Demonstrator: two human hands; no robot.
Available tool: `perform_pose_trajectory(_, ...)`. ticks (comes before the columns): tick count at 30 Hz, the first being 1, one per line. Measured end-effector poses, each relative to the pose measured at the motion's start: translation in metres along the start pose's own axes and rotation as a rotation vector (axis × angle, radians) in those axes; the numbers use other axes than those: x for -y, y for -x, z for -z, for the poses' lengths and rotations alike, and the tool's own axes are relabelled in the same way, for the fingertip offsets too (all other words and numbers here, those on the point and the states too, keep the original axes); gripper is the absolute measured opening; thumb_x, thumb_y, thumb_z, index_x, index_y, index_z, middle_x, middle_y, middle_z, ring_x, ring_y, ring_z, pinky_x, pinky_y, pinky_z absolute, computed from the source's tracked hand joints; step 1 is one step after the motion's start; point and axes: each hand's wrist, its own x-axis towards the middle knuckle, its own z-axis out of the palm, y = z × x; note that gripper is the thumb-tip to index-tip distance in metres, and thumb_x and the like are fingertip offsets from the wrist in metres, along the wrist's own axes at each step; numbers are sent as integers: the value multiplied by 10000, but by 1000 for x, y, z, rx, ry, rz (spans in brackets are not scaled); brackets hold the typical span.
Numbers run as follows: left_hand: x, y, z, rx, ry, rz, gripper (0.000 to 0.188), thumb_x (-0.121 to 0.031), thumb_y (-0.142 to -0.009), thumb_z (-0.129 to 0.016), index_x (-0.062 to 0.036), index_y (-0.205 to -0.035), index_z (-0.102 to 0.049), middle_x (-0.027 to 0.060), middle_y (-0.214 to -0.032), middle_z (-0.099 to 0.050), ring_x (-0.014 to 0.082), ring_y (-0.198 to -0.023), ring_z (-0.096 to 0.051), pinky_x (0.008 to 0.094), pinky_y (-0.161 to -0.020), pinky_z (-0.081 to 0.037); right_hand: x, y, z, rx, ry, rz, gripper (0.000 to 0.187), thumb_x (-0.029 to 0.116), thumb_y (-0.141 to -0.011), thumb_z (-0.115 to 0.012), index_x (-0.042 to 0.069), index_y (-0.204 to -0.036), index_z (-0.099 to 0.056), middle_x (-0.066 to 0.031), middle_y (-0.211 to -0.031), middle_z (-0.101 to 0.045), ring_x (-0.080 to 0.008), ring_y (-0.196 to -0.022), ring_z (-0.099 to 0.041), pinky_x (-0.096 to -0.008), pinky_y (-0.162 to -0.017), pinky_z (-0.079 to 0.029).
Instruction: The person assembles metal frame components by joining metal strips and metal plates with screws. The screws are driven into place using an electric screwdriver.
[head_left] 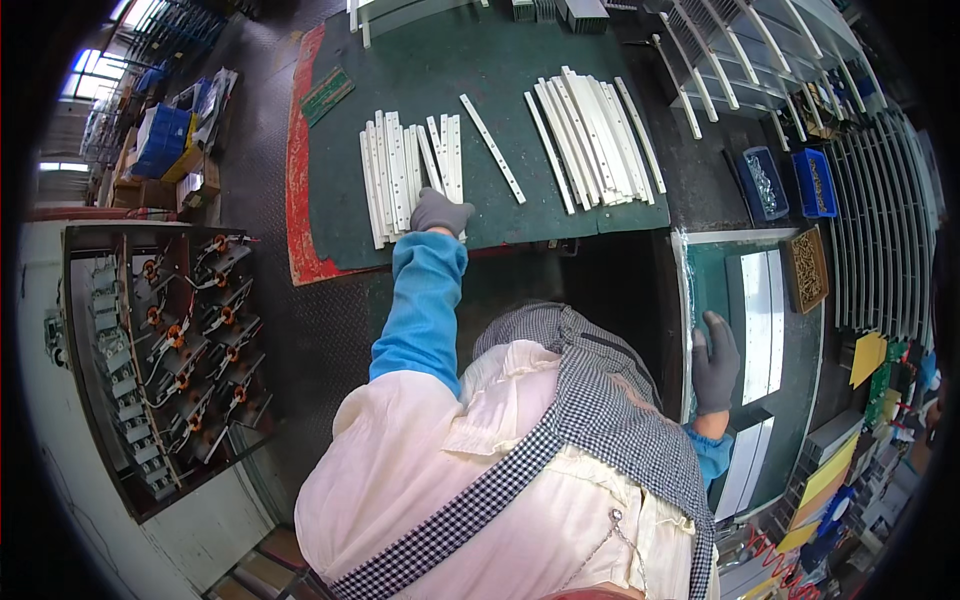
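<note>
White bars with small holes (388, 170) lie side by side in a bunch on the green tabletop. My left hand (441, 213), in a grey glove, closes on the near end of a slightly tilted white bar (429, 158) in that bunch. The glove hides its fingertips. One loose bar (492, 149) rests at a slant to the right, and a larger pile of bars (595, 140) lies beyond it. Over the left edge of the side bench, my gloved right hand (715, 364) holds nothing, thumb and fingers apart. Silvery-white panels (762, 325) are on the bench beside it.
The green table (400, 75) has a red strip (302, 170) along its left edge. Blue bins (815, 183) and a tray of small fasteners (806, 268) stand at the right. A rack of white rails (885, 225) is beyond. A cabinet with orange-marked fittings (175, 345) stands left.
</note>
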Motion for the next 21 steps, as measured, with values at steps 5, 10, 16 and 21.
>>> perform_pose_trajectory(5, 19, -9, -3, 4, 57, -132, 586, -310, -705, -758, -15, -1184, -595, 231, -1171, -661, 383, -1095, -646, 446, -945, -509, 2, 9, -4, 4, 28, 2, 311, 175, -926, -640, 13, -1191, -628, -205, -1185, -644, -379, -1096, -626, -414, -941, -495)
perform_pose_trajectory(10, 32, -16, -2, -81, 95, -161, 509, -347, -758, -725, 3, -1123, -659, 249, -1131, -672, 397, -1077, -645, 444, -938, -505, 13, 8, -9, 26, 25, 6, 302, 170, -924, -641, 19, -1185, -631, -192, -1175, -650, -374, -1086, -630, -407, -931, -498)
perform_pose_trajectory(16, 64, -51, -22, -49, 243, -198, 510, -365, -750, -764, 26, -1066, -676, 254, -1079, -687, 384, -1043, -661, 436, -906, -521, 24, 10, -16, 63, -26, -6, 292, 166, -918, -645, 36, -1179, -634, -173, -1163, -653, -367, -1067, -634, -401, -913, -505)
perform_pose_trajectory(21, 48, -25, -7, -182, 106, -206, 473, -326, -754, -741, 20, -1065, -656, 257, -1048, -691, 397, -994, -676, 461, -876, -530, 23, 16, -26, 70, -43, -29, 292, 174, -919, -640, 35, -1176, -635, -167, -1155, -653, -361, -1061, -633, -397, -905, -507)
